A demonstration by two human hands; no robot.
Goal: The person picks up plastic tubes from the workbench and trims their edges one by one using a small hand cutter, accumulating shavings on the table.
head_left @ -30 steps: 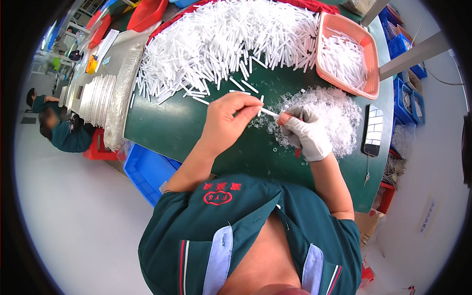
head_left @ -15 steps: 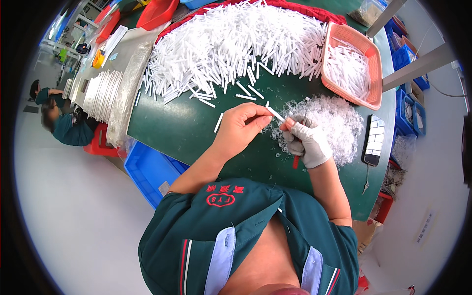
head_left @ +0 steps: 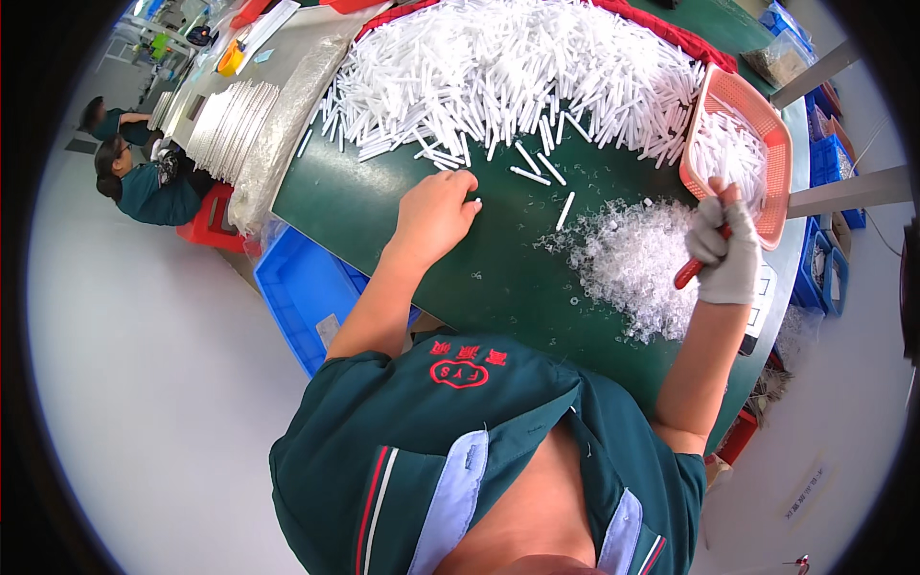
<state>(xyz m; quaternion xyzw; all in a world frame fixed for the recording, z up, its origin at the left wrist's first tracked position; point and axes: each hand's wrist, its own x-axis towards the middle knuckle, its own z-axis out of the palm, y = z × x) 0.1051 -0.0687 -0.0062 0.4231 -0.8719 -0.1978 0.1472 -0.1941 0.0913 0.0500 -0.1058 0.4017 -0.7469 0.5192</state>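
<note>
My left hand (head_left: pixel 436 213) is over the green tabletop near the front of a large heap of short white tubes (head_left: pixel 517 72). Its fingers are curled in, and a small white bit (head_left: pixel 477 200) shows by the thumb; I cannot make out whether it is part of a tube. My right hand (head_left: pixel 725 251), in a pale glove with bare fingertips, is closed around a red-handled tool (head_left: pixel 688 273), whose working end is hidden. The fingertips are at the near edge of a pink basket (head_left: pixel 781 144) holding white tubes (head_left: pixel 728 144). One loose tube (head_left: pixel 565 211) lies between my hands.
A pile of clear plastic scraps (head_left: pixel 632 264) lies beside my right forearm. The phone (head_left: pixel 762 307) is partly behind that wrist. A blue bin (head_left: pixel 302 292) stands below the table's left edge. Stacked pale sheets (head_left: pixel 230 129) and a seated co-worker (head_left: pixel 153 187) are at far left.
My right hand has moved right, from the white tube both hands held to the basket's edge, keeping the red-handled tool. The left hand has come away, its fingers now curled. The whole view has shifted.
</note>
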